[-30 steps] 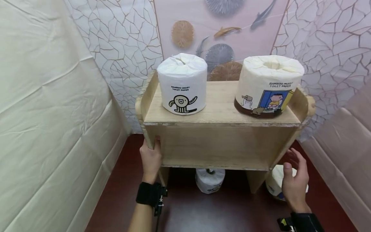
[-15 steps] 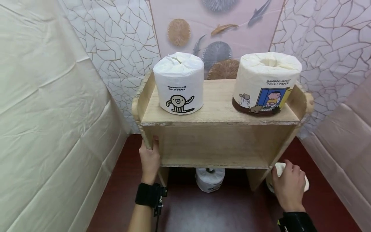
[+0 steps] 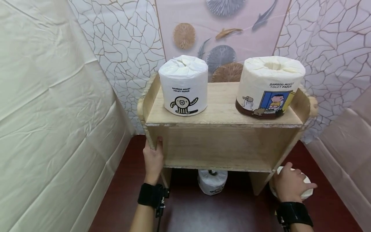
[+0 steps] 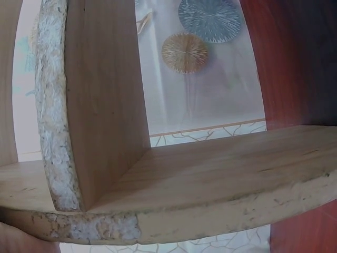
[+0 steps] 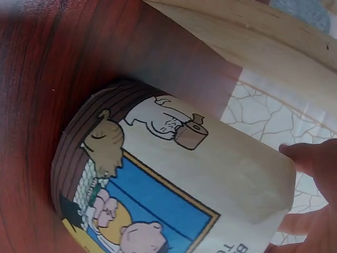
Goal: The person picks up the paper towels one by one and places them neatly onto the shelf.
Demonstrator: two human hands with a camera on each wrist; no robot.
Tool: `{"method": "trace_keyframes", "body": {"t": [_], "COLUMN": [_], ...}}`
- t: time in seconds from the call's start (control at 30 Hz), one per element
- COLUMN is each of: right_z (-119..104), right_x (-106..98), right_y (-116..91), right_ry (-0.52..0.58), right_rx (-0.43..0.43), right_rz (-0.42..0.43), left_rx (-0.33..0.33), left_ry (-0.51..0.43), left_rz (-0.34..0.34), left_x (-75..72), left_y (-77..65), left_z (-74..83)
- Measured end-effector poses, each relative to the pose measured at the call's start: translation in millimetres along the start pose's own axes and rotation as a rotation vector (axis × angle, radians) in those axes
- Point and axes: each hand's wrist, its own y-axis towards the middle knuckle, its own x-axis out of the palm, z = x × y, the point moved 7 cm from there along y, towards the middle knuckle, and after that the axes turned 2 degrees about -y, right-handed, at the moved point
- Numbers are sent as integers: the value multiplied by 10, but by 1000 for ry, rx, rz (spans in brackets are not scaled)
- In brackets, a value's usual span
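In the head view my left hand [image 3: 153, 159] grips the left side panel of a wooden shelf [image 3: 214, 146], thumb on the inner face. Only a bit of that hand shows at the lower left corner of the left wrist view, beside the shelf panel [image 4: 105, 105]. My right hand [image 3: 290, 183] lies over the top of a wrapped toilet roll [image 3: 308, 194] on the floor right of the shelf, fingertips at its upper edge and one finger sticking out. In the right wrist view this toilet roll [image 5: 226, 158] stands upright with its cartoon print facing the camera.
A white toilet roll [image 3: 184, 85] and a cream toilet roll [image 3: 269, 85] stand on the shelf's top board. Another toilet roll [image 3: 212, 182] sits on the dark red floor [image 3: 208, 212] under the lower board. Fabric walls [image 3: 58, 129] rise at left, right and back.
My right hand has come down from beside the right-hand toilet roll onto its top and turned palm down. My left hand keeps its hold on the shelf panel.
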Motion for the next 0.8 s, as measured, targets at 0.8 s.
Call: {"method": "trace_keyframes", "body": {"t": [0.8], "right_z": [37], "right_x": [19], "right_y": [-124], "right_ry": [4], "right_rx": [-111], "right_rz": [179], "left_rx": [38], "left_ry": [20], "left_rz": [31], "left_x": [9], "left_y": [-5], "left_z": [15]}}
